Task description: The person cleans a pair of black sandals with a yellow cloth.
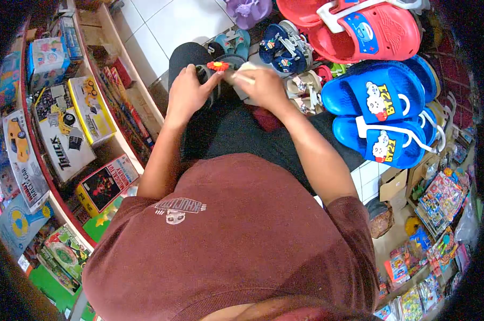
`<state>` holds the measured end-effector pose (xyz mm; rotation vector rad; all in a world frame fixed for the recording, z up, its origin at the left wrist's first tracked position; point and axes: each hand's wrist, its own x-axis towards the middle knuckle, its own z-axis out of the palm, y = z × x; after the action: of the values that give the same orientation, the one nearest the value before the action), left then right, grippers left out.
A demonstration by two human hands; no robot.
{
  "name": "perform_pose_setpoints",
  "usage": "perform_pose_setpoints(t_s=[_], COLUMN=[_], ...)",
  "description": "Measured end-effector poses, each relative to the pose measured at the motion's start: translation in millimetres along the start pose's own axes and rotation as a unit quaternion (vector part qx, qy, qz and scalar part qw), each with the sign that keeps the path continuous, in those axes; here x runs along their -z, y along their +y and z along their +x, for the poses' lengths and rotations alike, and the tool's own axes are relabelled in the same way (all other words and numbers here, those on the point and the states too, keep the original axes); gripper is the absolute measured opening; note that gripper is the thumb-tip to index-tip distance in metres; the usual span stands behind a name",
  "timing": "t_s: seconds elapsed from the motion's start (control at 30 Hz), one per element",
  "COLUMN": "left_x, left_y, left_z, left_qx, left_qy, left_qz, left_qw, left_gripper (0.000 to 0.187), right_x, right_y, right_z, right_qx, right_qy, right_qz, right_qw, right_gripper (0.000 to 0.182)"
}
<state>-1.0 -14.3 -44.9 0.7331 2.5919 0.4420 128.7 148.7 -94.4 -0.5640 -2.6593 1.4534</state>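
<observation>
At the top middle, my left hand [191, 92] holds a dark grey sandal [215, 93] with its fingers closed round the near side. A small red-orange flower [218, 66] sits on the sandal, beside my left fingertips. My right hand [261, 87] is just right of the flower, fingers pinched round a pale, blurred item [246, 69] whose kind I cannot make out. Most of the sandal is hidden by my hands.
Blue slippers [381, 96] and red clogs [365, 35] hang at the right. Small navy sandals [286, 48] and beige sandals [305, 88] are right of my hands. Shelves with toy boxes [65, 131] stand at the left. Toy packets [440, 200] lie at the lower right.
</observation>
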Motion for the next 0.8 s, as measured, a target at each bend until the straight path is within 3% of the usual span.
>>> perform_pose_setpoints(t_s=[0.07, 0.23, 0.43, 0.53, 0.7, 0.8], left_x=[1, -3, 1, 2, 3, 0], left_y=[-1, -6, 2, 6, 7, 4], left_z=[-1, 1, -10, -11, -11, -8], left_qx=[-0.015, -0.055, -0.19, -0.237, -0.273, -0.263], left_qy=[0.007, 0.033, 0.051, 0.04, 0.026, 0.037], left_qz=[-0.008, -0.019, 0.047, 0.046, 0.052, 0.026], left_qw=[1.0, 0.998, 0.979, 0.97, 0.96, 0.964], left_gripper=[0.067, 0.066, 0.06, 0.055, 0.049, 0.046], right_x=[2, -4, -1, 7, 27, 46], right_y=[7, 21, 19, 23, 29, 4], right_z=[3, 6, 5, 5, 9, -2], right_qx=[-0.032, -0.025, -0.04, 0.02, 0.07, -0.034], right_qy=[0.074, 0.136, 0.157, 0.115, -0.073, -0.087], right_qz=[-0.057, -0.039, -0.034, -0.038, -0.041, -0.143], right_qw=[0.995, 0.99, 0.986, 0.992, 0.994, 0.985], right_gripper=[0.025, 0.028, 0.028, 0.027, 0.031, 0.032])
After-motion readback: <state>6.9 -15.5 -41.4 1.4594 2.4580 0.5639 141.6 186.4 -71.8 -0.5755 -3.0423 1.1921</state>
